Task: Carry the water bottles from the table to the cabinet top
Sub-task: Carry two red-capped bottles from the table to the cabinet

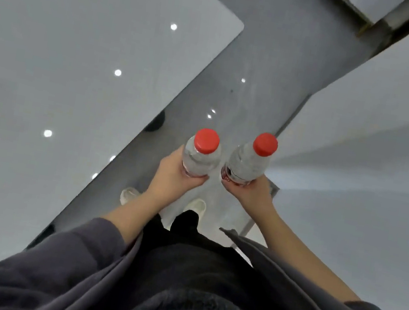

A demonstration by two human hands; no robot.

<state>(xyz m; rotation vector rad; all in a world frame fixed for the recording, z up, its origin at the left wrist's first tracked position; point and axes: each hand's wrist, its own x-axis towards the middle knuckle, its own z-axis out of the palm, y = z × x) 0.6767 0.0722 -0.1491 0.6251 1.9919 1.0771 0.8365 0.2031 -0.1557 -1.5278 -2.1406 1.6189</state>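
Note:
I hold two clear water bottles with red caps upright in front of my body, over the floor. My left hand (172, 176) grips the left bottle (202, 154) round its lower body. My right hand (248, 192) grips the right bottle (247, 162) the same way; it leans slightly to the right. The bottles stand side by side, a small gap between them. Their bases are hidden behind my fingers.
A large glossy grey table (77, 64) fills the left side, its rounded corner at the upper middle. A white surface (383, 126) runs along the right. Between them lies a narrow strip of grey floor (254, 68), where my feet in pale shoes (197, 205) stand.

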